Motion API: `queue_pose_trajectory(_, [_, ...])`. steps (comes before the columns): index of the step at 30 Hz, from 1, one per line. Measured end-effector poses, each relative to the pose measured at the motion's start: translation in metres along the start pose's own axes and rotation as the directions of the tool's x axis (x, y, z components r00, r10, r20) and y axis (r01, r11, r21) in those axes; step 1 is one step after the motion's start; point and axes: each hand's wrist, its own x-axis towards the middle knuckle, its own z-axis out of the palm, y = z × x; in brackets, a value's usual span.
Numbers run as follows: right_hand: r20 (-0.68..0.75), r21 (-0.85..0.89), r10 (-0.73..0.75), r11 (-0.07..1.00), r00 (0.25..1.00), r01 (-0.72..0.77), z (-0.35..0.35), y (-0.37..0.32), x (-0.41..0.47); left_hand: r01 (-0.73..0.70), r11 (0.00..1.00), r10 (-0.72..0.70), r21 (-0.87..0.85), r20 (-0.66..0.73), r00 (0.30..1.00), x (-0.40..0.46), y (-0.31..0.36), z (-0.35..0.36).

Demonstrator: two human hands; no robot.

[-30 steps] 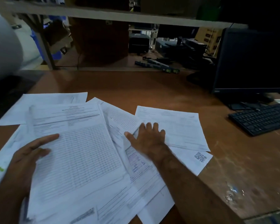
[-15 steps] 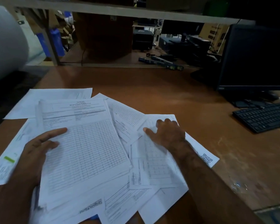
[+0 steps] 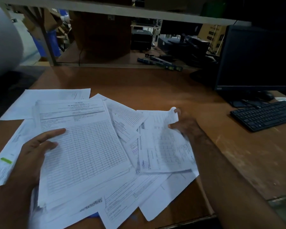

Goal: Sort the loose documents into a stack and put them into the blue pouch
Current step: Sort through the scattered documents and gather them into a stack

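Observation:
White printed documents [image 3: 125,123] lie fanned over the near left of a brown desk [image 3: 155,83]. My left hand [image 3: 35,151] holds a small stack topped by a gridded form [image 3: 82,146], thumb on its face. My right hand [image 3: 183,124] pinches the far right corner of a gridded sheet [image 3: 165,146] and lifts it, curling that corner. A sliver of blue [image 3: 93,215], perhaps the pouch, peeks out under the papers at the near edge.
A black monitor [image 3: 254,58] and a black keyboard [image 3: 264,114] stand at the right. A wooden shelf [image 3: 106,10] crosses the back above the desk. Another loose sheet with a green sticker [image 3: 6,160] lies at the far left.
My right hand slid a sheet toward the pile, then moved from lying flat on it to pinching its right corner and raising it. My left hand stayed on the stack.

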Motion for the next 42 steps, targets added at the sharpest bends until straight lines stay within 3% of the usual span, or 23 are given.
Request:
queue_pose_trajectory(4, [-0.077, 0.004, -0.077, 0.997, 0.994, 0.078, -0.022, -0.003, 0.023, 0.016, 0.999, -0.017, -0.042, -0.016, 1.0, -0.003, 0.006, 0.004])
queue_pose_trajectory(7, [-0.104, -0.035, -0.251, 0.968, 0.963, 0.248, -0.064, -0.036, 0.026, 0.011, 1.0, -0.011, -0.011, -0.021, 1.0, -0.006, 0.015, 0.008])
queue_pose_trajectory(11, [0.205, 0.04, -0.446, 0.893, 0.871, 0.448, -0.109, -0.095, 0.0, 0.025, 0.999, -0.026, -0.026, -0.024, 0.999, -0.005, 0.019, 0.01])
queue_pose_trajectory(14, [0.402, 0.067, -0.42, 0.9, 0.814, 0.431, -0.107, -0.122, -0.004, 0.028, 0.999, -0.029, -0.032, -0.016, 0.999, -0.006, 0.018, 0.01])
queue_pose_trajectory(18, [0.299, -0.093, -0.406, 0.888, 0.863, 0.45, -0.098, -0.131, 0.002, 0.013, 0.999, -0.016, -0.048, -0.051, 0.999, -0.005, 0.019, 0.011])
queue_pose_trajectory(19, [0.251, -0.023, -0.43, 0.893, 0.867, 0.45, -0.099, -0.129, 0.003, 0.023, 0.999, -0.025, -0.049, -0.051, 0.998, -0.003, 0.017, 0.01])
queue_pose_trajectory(21, [0.056, 0.33, -0.505, 0.824, 0.861, 0.461, -0.102, -0.125, 0.002, 0.034, 0.998, -0.035, -0.044, -0.037, 0.999, -0.001, 0.015, 0.008])
queue_pose_trajectory(23, [-0.164, 0.726, -0.462, 0.541, 0.871, 0.424, -0.103, -0.124, -0.001, 0.028, 0.999, -0.029, -0.041, -0.039, 0.999, 0.0, 0.012, 0.007])
queue_pose_trajectory(24, [-0.205, 0.829, -0.421, 0.405, 0.884, 0.385, -0.1, -0.125, -0.002, 0.021, 0.999, -0.022, -0.033, -0.041, 0.999, 0.001, 0.011, 0.006])
queue_pose_trajectory(25, [-0.205, 0.881, -0.381, 0.33, 0.902, 0.34, -0.092, -0.125, 0.001, 0.013, 1.0, -0.014, -0.019, -0.038, 0.999, 0.001, 0.009, 0.005])
queue_pose_trajectory(26, [-0.181, 0.9, -0.339, 0.323, 0.923, 0.295, -0.079, -0.123, 0.006, 0.014, 1.0, -0.014, -0.008, -0.037, 0.999, 0.002, 0.007, 0.003])
queue_pose_trajectory(27, [-0.146, 0.875, -0.282, 0.41, 0.948, 0.257, -0.062, -0.12, 0.011, 0.017, 1.0, -0.017, -0.004, -0.034, 0.999, 0.003, 0.004, 0.001])
queue_pose_trajectory(29, [-0.14, 0.605, -0.204, 0.757, 0.969, 0.246, -0.023, -0.111, 0.017, 0.024, 1.0, -0.024, 0.012, -0.026, 0.999, 0.004, 0.002, -0.003])
queue_pose_trajectory(31, [-0.13, 0.353, -0.252, 0.892, 0.959, 0.282, 0.019, -0.1, 0.013, 0.023, 0.999, -0.022, 0.029, -0.018, 1.0, 0.003, 0.003, -0.002])
queue_pose_trajectory(35, [-0.008, 0.251, -0.185, 0.951, 0.983, 0.181, 0.068, -0.09, 0.003, 0.04, 0.999, -0.041, -0.026, -0.024, 0.999, 0.0, 0.009, 0.003])
queue_pose_trajectory(37, [0.163, 0.4, -0.148, 0.914, 0.975, 0.072, 0.06, -0.083, 0.002, 0.051, 0.997, -0.053, -0.064, -0.023, 0.998, -0.001, 0.011, 0.005])
queue_pose_trajectory(39, [0.35, 0.551, -0.226, 0.835, 0.909, -0.005, 0.039, -0.069, -0.001, 0.05, 0.994, -0.053, -0.094, -0.025, 0.998, -0.001, 0.013, 0.006])
queue_pose_trajectory(42, [0.418, 0.642, -0.39, 0.766, 0.821, 0.037, 0.022, -0.045, -0.007, 0.028, 0.998, -0.029, -0.052, -0.024, 0.999, 0.002, 0.015, 0.005])
